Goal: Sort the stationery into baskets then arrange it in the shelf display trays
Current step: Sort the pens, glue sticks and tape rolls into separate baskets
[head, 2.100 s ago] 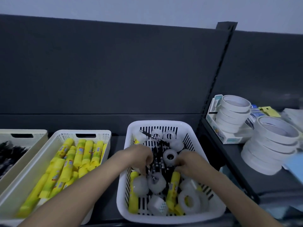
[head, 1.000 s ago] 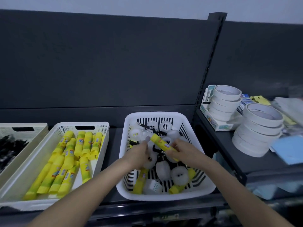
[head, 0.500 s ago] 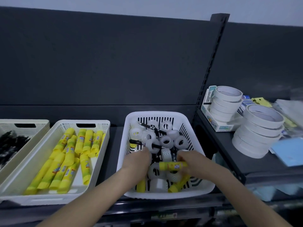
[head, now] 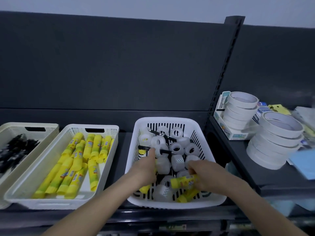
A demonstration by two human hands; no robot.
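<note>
A white slotted basket (head: 167, 120) stands in the middle of the shelf, holding several small clear tape rolls (head: 176, 148), black pens (head: 157, 133) and yellow glue sticks. My right hand (head: 207, 176) grips one yellow glue stick (head: 185, 181) sideways over the basket's near right part. Another glue stick (head: 187, 196) lies below it on the basket floor. My left hand (head: 144, 167) reaches down among the rolls at the basket's left side, its fingertips hidden, with a yellow glue stick (head: 144, 188) showing under the wrist.
Left of the basket sits a cream tray (head: 102, 129) lined with yellow glue sticks (head: 76, 160). A second tray (head: 17, 125) with black pens is at the far left. Stacks of large white tape rolls (head: 276, 138) and a box (head: 226, 132) fill the right shelf.
My right hand lifted a yellow glue stick from the basket, turned it sideways and brought it down toward the near side. My left hand stayed digging among the rolls.
</note>
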